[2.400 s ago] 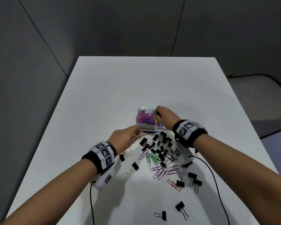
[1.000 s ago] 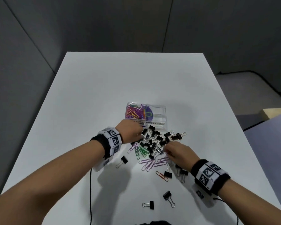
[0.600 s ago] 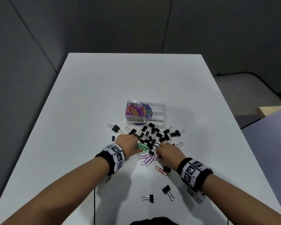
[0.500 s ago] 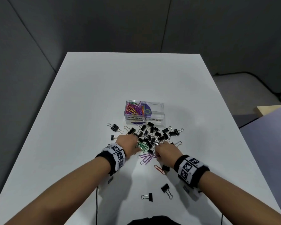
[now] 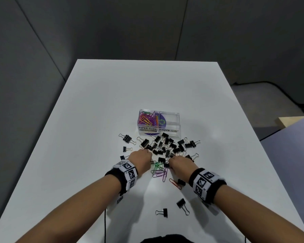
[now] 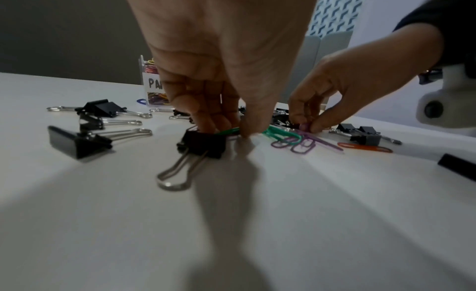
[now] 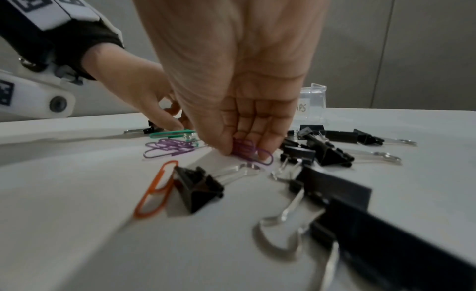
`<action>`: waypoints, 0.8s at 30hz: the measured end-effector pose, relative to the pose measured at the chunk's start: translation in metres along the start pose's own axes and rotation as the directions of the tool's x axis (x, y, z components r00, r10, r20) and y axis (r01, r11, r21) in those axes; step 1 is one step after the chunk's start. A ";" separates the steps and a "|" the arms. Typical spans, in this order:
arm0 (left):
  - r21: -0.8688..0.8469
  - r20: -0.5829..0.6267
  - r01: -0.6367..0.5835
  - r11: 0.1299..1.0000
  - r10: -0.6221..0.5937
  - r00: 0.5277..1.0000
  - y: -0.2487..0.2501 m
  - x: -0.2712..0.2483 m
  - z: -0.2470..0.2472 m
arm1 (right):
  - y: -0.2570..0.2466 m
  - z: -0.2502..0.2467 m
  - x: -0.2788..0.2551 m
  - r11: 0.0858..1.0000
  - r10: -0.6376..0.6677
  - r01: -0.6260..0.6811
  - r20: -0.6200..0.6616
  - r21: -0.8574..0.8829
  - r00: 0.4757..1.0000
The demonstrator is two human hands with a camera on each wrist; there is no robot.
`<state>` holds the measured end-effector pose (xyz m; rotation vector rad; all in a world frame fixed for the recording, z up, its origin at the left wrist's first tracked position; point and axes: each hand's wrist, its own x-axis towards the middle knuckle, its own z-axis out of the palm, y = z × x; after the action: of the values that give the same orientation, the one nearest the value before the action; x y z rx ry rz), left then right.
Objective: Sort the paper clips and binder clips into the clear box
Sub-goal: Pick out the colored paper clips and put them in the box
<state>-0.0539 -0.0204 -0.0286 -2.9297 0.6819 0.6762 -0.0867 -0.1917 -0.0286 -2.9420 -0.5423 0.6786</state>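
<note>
The clear box [image 5: 172,118] stands past the pile; its left compartment holds coloured paper clips [image 5: 147,118], and nothing shows in the right one, labelled binder clips. Black binder clips [image 5: 165,146] lie scattered in front of it. My left hand [image 6: 231,130] pinches a green paper clip [image 6: 276,132] on the table, with a black binder clip [image 6: 203,144] just under its fingers. My right hand [image 7: 244,153] pinches purple paper clips [image 7: 251,151] against the table. More purple clips [image 7: 167,146] and an orange clip [image 7: 154,191] lie loose nearby.
The white table [image 5: 147,88] has bare room beyond the box and along both sides. Two stray binder clips [image 5: 182,204] lie near the front edge. A black cable [image 5: 105,225] hangs from the left wrist. A grey wall surrounds the table.
My right hand came back from the box to the pile, and my left hand drew nearer too. Both now work at the paper clips; little has moved in the last half second.
</note>
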 end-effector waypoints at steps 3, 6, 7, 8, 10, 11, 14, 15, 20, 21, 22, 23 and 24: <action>0.000 0.021 -0.025 1.000 0.025 0.999 -0.002 -0.001 0.001 | 0.002 0.003 -0.003 1.000 -0.009 0.010 -0.021 0.029 1.000; -0.021 0.040 -0.036 0.999 0.037 0.999 -0.005 -0.002 0.001 | 0.005 0.002 -0.003 0.997 -0.024 0.029 -0.072 0.070 0.997; -0.031 0.042 -0.035 0.999 0.036 0.998 -0.007 -0.002 0.001 | 0.007 -0.001 -0.004 0.996 -0.016 0.022 -0.067 0.085 0.998; -0.047 0.041 -0.036 0.998 0.038 0.998 -0.009 -0.002 0.001 | 0.008 -0.005 -0.004 0.994 -0.003 0.009 -0.052 0.105 0.999; -0.103 0.040 -0.059 0.993 0.063 0.997 -0.013 -0.002 0.002 | 0.008 -0.014 -0.007 0.987 0.023 -0.024 0.006 0.157 1.000; -0.138 0.040 -0.071 0.988 0.077 0.996 -0.015 -0.001 0.003 | 0.008 -0.016 -0.009 0.982 0.036 -0.041 0.028 0.187 0.999; -0.216 0.038 -0.108 0.971 0.119 0.992 -0.018 -0.002 0.006 | 0.007 -0.018 -0.014 0.968 0.064 -0.073 0.045 0.239 0.997; -0.219 0.039 -0.123 0.968 0.135 0.990 -0.017 -0.002 0.008 | 0.006 -0.017 -0.016 0.974 0.065 -0.076 0.057 0.215 0.996; -0.224 0.021 -0.096 0.970 0.104 0.994 -0.005 -0.010 0.010 | 0.001 -0.003 -0.027 0.999 0.041 -0.039 0.101 -0.012 0.994; -0.225 0.002 -0.099 0.969 0.102 0.995 -0.003 -0.012 0.011 | 0.000 0.000 -0.029 0.999 0.044 -0.041 0.124 -0.027 0.991; -0.221 -0.002 -0.100 0.970 0.102 0.995 -0.001 -0.014 0.012 | 0.000 0.003 -0.030 0.999 0.050 -0.046 0.148 -0.029 0.988; -0.216 0.004 -0.097 0.972 0.100 0.995 0.000 -0.015 0.012 | -0.001 0.005 -0.030 0.998 0.062 -0.060 0.172 -0.021 0.983; -0.212 0.020 -0.084 0.974 0.090 0.996 0.001 -0.015 0.013 | -0.001 0.006 -0.029 0.997 0.078 -0.078 0.185 -0.007 0.980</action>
<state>-0.0715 -0.0131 -0.0339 -3.0882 0.7856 0.8491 -0.1142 -0.2008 -0.0221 -2.9310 -0.4414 0.9682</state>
